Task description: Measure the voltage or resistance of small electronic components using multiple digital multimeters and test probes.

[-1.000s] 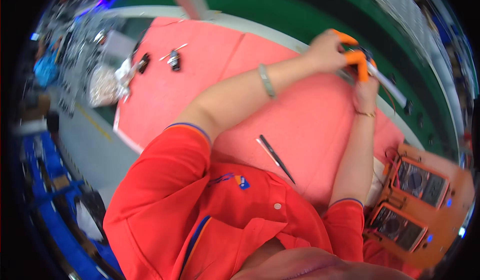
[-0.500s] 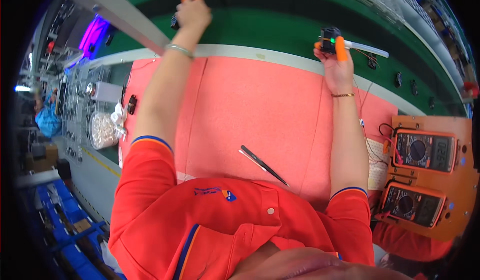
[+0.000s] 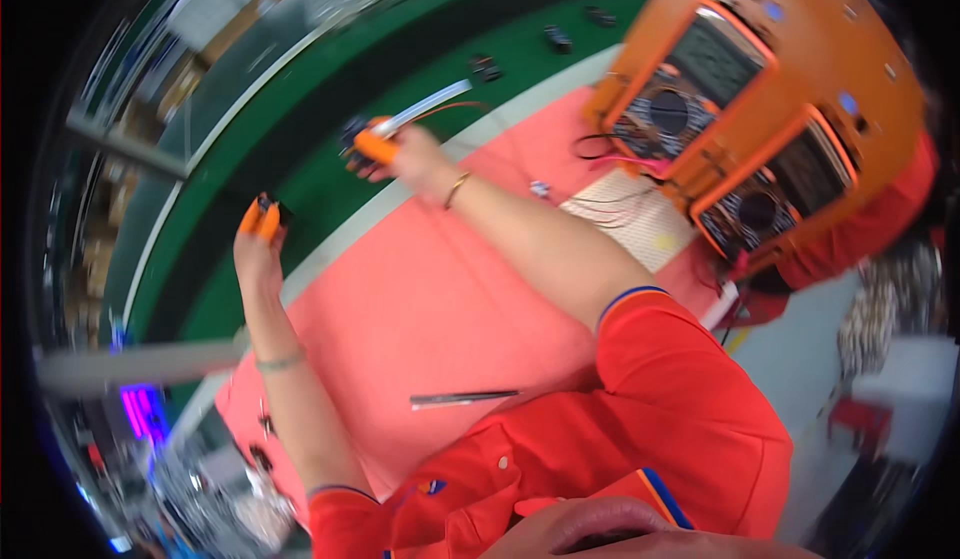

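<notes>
My right hand (image 3: 412,166), with orange covers on its fingers, is closed on a small black device (image 3: 353,144) over the green belt. From that grip a whitish tube (image 3: 430,104) sticks out, and a thin red wire trails beside it. My left hand (image 3: 259,251), also in orange finger covers, reaches to the belt's near edge. Its fingertips close on a small black part (image 3: 270,205), blurred by motion. Black tweezers (image 3: 465,397) lie on the pink mat (image 3: 400,309) close to my body, with a thin white stick alongside.
Two orange-framed multimeters (image 3: 668,109) stand on an orange panel (image 3: 800,49) at the right. Beneath them lie a cream perforated board (image 3: 630,219) and loose wires. Several black parts (image 3: 557,38) sit on the green belt (image 3: 300,144). A grey post (image 3: 140,364) juts in at left.
The view has swung round, so the multimeters now appear higher. My hands are closer together over the belt. The black device stays in my right hand; the small black part is now at my left fingertips.
</notes>
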Demonstrator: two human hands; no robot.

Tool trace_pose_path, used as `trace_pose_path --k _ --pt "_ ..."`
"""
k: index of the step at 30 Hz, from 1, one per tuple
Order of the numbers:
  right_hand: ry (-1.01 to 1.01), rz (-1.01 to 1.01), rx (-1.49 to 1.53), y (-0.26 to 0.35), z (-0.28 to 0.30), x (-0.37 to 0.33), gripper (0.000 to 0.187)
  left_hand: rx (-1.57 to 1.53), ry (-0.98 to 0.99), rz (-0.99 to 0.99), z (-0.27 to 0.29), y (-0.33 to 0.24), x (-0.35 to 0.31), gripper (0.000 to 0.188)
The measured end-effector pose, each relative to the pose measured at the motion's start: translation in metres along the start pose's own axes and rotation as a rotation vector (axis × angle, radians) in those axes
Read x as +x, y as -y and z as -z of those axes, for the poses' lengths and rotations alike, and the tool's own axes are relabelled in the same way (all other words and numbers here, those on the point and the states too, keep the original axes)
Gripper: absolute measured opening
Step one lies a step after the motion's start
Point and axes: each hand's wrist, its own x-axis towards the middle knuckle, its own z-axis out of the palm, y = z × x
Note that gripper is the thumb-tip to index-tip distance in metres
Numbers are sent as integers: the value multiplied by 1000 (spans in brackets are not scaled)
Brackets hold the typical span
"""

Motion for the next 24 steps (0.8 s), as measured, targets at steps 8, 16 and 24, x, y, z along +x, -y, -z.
trace_pose_path --k 8,16,24 --pt "-63 36 -9 4 1 -6 16 -247 206 -145 -96 -4 -42 28" --pt "-34 60 -133 -2 -2 -1 17 -370 319 -80 -81 8 -36 25" --pt "-80 183 -300 2 -7 -10 23 -368 288 -67 -85 14 -34 22"
